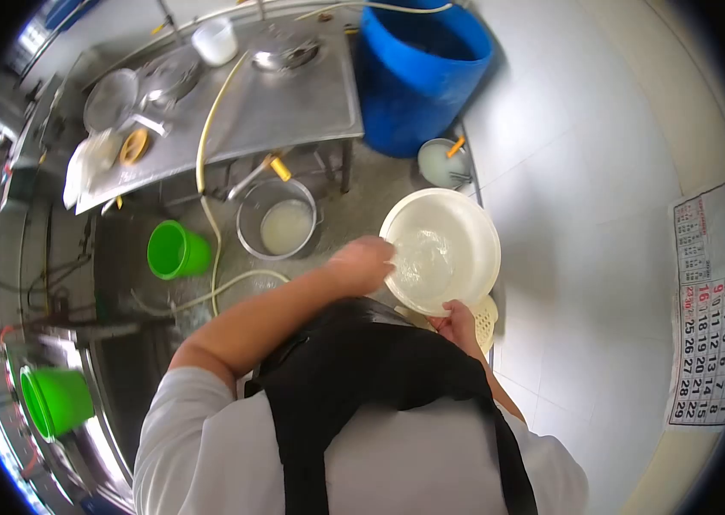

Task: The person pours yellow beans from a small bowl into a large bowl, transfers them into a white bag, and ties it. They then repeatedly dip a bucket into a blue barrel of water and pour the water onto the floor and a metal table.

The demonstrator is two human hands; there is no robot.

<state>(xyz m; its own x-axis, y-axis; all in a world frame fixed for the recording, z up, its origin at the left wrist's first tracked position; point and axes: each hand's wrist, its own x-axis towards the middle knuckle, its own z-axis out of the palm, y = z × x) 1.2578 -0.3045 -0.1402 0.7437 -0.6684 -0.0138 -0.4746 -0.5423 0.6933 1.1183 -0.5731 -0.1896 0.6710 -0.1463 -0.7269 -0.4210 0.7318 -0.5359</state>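
Note:
A cream-white plastic basin (pixel 484 249) with some clear water in it is tilted in front of my body. My right hand (pixel 457 324) grips its near rim, with the thumb over the edge. My left hand (pixel 364 264) is closed at the left rim; it is slightly blurred and its fingertips are partly hidden. Below the basin, part of a pale perforated plastic piece (pixel 484 322) shows, mostly covered.
Ahead left stands a steel counter (pixel 294 112) with pans and a yellow hose (pixel 223 103). On the floor are a steel pot (pixel 247 227) of cloudy liquid, a green bucket (pixel 181 249) and a small pail (pixel 441 163). A blue barrel (pixel 414 94) stands by the white wall (pixel 568 172).

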